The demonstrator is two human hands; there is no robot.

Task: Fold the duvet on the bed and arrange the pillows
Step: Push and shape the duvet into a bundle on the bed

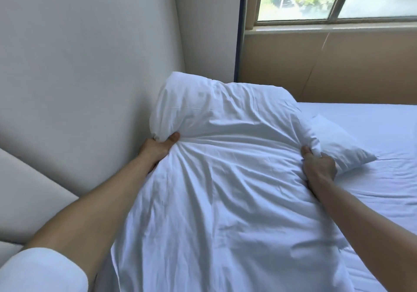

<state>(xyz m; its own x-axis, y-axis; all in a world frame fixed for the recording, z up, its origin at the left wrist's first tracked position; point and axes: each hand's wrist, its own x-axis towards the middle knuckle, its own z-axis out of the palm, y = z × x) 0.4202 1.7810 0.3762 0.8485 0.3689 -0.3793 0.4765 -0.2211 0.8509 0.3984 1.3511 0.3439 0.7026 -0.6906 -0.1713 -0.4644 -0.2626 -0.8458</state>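
White pillow (in its creased case) gripped at both sides by left hand and right hand.

Duvet: white, heavily creased, bunched into a long mound, lifted at its far end near the padded wall
Pillow: white, plump, lying flat on the mattress just right of the duvet, partly hidden behind it
Sheet: white, lightly wrinkled, covering the mattress
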